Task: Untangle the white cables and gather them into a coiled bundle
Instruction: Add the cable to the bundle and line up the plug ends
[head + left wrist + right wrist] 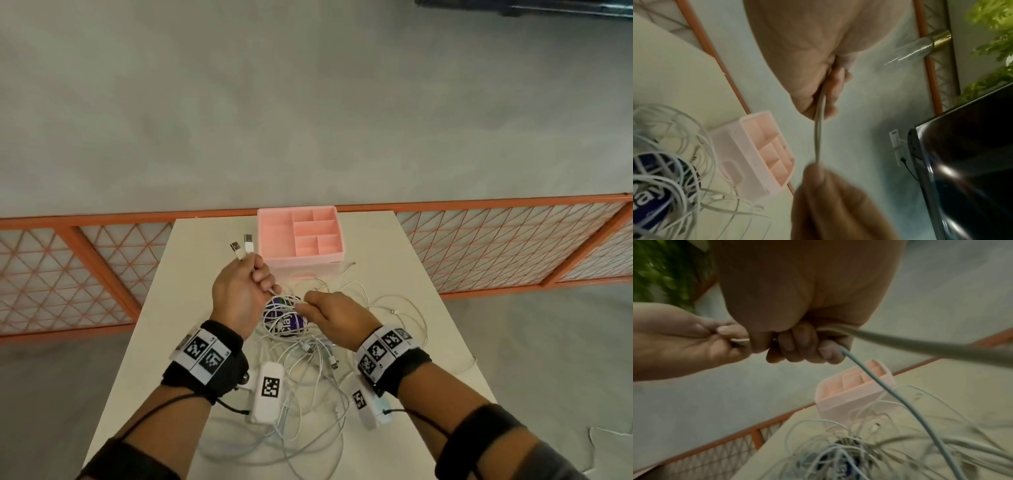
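2 USB plugs (240, 249) stuck up out of the left hand (239, 291), whose fingers were curled round their cables (308, 363); how many strands ran through the fist could not be made out. Most of the cables lay in a loose tangle on the tabletop (404, 253), spreading from between the wrists toward the near edge, where the loops were cut off by the forearms. A dark blue round tub (286, 317) sat under the tangle, half hidden by crossing strands, its label only partly readable. Both wrist views were blurred.

The pink tray (301, 236) stood at the far edge of the tabletop, its 6 compartments holding nothing visible; a cable end lay just beside its near wall.

The right hand (334, 317) hovered over the tub, close to the left, with fingers curled and pinching a cable. In the right wrist view, that right hand (797, 318) gripped 1 strand that ran across to the left hand (694, 340) and another that dropped to the pile. In the left wrist view, a short taut length of cable (819, 134) stretched between the 2 hands.
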The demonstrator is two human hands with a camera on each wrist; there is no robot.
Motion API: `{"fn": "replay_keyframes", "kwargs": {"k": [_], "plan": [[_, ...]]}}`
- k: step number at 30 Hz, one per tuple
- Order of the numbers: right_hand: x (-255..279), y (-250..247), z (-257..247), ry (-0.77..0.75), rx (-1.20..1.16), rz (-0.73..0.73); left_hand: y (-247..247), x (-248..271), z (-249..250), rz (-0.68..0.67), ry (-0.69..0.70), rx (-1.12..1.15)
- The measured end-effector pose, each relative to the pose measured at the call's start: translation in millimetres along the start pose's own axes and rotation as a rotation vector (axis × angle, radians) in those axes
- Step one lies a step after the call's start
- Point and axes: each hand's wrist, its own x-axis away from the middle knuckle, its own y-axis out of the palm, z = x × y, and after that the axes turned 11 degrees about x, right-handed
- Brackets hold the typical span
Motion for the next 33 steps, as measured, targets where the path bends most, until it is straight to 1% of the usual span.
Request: {"fn": "replay_keyframes", "kwargs": {"k": [3,6,9,11,14,15,17,19,20,21,24,27,30,31,33], "plan": [[11,6,40,0.117,0.001,-0.082,-13,-5,10,0.075,0.045,0.049],[39,9,99,0.332,0.022,-0.125,-28,-16,39,0.114,0.105,0.078],[70,3,149,0.534,0.103,-0.150,-39,-22,57,0.133,0.110,0.049],[86,-7,176,0.637,0.213,-0.156,-41,-23,57,0.158,0.122,0.008],[110,-32,213,0.842,0.407,-0.209,-49,-24,52,0.205,0.121,-0.024],[120,-42,221,0.906,0.439,-0.190,-53,-24,49,0.207,0.101,-0.034],[136,-60,233,0.994,0.488,-0.067,-58,-23,38,0.181,0.041,-0.077],[144,-69,239,1.038,0.568,0.059,-59,-18,20,0.147,-0.008,-0.159],[145,-69,240,1.060,0.611,0.080,-59,-14,10,0.129,-0.026,-0.198],[146,-66,240,1.082,0.644,0.068,-59,-11,1,0.108,-0.047,-0.222],[153,-43,241,1.102,0.669,-0.058,-58,-1,-20,0.064,-0.131,-0.200],[164,-9,245,1.080,0.598,-0.223,-56,7,-32,0.074,-0.198,-0.151],[171,25,250,1.063,0.512,-0.365,-51,14,-37,0.081,-0.231,-0.138],[168,31,249,1.088,0.477,-0.372,-50,15,-38,0.083,-0.240,-0.143],[153,30,242,1.118,0.420,-0.320,-48,16,-40,0.076,-0.252,-0.162]]}}
